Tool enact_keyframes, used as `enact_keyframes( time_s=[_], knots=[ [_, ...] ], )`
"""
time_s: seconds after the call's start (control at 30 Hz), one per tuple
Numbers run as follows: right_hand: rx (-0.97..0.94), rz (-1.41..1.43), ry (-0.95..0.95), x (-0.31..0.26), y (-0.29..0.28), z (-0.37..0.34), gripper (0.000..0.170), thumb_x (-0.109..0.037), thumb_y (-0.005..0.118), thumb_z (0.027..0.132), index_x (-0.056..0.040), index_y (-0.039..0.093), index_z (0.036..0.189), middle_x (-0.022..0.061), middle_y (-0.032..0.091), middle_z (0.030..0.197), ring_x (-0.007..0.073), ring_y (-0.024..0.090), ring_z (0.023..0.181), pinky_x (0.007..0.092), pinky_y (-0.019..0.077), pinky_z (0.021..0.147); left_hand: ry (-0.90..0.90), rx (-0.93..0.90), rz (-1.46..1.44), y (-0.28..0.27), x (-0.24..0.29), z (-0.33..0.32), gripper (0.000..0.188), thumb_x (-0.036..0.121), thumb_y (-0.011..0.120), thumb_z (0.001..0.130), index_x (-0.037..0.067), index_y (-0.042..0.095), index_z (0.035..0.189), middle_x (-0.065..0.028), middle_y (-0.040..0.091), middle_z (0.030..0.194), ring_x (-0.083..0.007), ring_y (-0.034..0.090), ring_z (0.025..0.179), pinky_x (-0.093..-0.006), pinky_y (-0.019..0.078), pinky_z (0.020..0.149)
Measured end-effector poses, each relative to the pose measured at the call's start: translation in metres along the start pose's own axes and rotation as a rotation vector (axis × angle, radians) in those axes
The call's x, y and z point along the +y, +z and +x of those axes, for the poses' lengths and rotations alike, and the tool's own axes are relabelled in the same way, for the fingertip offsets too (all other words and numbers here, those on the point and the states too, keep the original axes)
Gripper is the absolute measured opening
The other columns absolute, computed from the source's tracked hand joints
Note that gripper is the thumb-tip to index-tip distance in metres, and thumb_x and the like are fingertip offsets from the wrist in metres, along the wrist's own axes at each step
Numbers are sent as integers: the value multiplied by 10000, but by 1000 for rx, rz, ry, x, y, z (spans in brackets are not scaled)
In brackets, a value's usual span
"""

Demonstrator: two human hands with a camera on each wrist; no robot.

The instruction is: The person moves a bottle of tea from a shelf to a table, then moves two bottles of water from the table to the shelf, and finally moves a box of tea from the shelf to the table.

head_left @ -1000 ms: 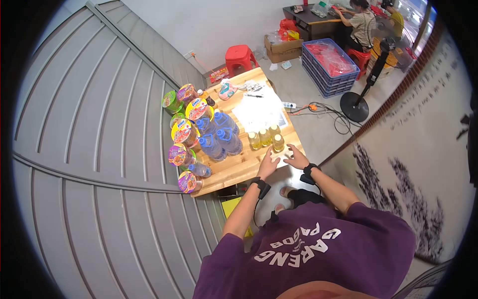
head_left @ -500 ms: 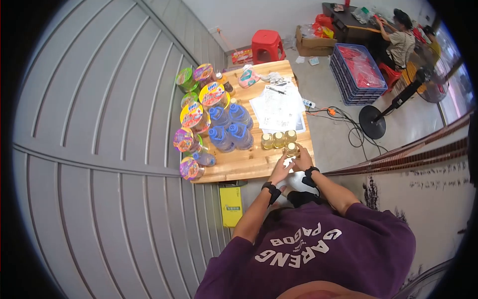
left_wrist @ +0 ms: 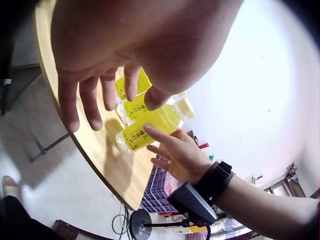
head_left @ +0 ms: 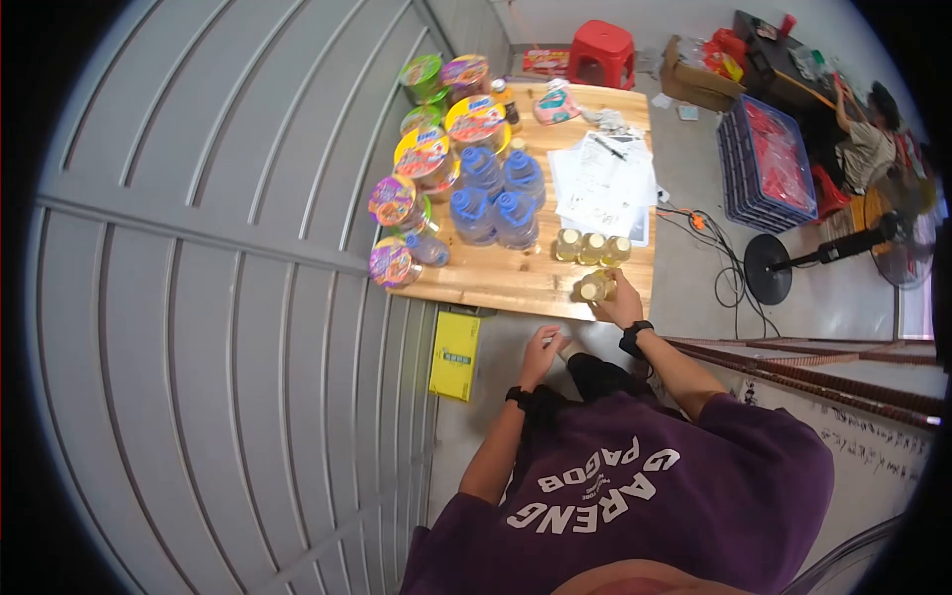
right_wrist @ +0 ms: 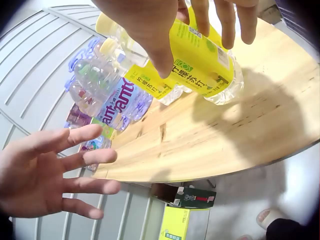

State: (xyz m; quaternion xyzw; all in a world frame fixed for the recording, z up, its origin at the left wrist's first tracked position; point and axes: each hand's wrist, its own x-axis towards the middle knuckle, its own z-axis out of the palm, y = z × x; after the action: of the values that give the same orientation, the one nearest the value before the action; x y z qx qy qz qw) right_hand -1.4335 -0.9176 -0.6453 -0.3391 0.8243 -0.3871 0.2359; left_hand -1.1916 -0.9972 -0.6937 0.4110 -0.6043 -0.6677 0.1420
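Observation:
At the table's front right, the right hand [head_left: 623, 301] holds a yellow-labelled bottle [head_left: 595, 287], thumb on one side and fingers on the other; the bottle tilts in the right wrist view [right_wrist: 200, 62]. Three similar bottles [head_left: 592, 248] stand in a row just behind it. The left hand [head_left: 538, 357] is off the table's front edge, holding nothing, its fingers spread in the right wrist view [right_wrist: 50, 172]. Four large blue-capped water bottles [head_left: 476, 213] stand left of the row.
Noodle cups [head_left: 423, 154] and a small bottle [head_left: 427, 249] line the table's left side. Papers [head_left: 605, 183], a pen and a pink-green packet [head_left: 556, 103] lie toward the back. Right of the table are blue crates [head_left: 739, 164], cables, a fan and a seated person.
Both hands were near the front bottle; the left has drawn back leftward off the table, while the right has closed round the bottle. The head view has shifted, so the table appears higher.

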Motion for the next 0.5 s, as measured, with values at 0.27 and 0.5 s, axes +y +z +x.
enact_keyframes(
  time_s=[0.27, 0.5],
  knots=[
    [-340, 10, -339, -15, 47, -25, 590, -191, 893, 747, -54, 684, 1281, 166, 715, 1222, 319, 707, 1082, 395, 564, 934, -189, 295, -62, -69, -19, -138, 306, 208, 689, 1000, 51, 666, 1261, -89, 715, 1162, -182, 701, 1008, -306, 553, 810],
    [-981, 67, -629, -125, 128, -118, 674, -357, 936, 727, -88, 706, 1300, 127, 772, 1057, 229, 745, 930, 335, 576, 860, -63, 591, 99, -95, -8, -257, 644, 248, 878, 830, 46, 589, 1369, -115, 717, 1169, -233, 711, 999, -348, 557, 890]
  ],
)
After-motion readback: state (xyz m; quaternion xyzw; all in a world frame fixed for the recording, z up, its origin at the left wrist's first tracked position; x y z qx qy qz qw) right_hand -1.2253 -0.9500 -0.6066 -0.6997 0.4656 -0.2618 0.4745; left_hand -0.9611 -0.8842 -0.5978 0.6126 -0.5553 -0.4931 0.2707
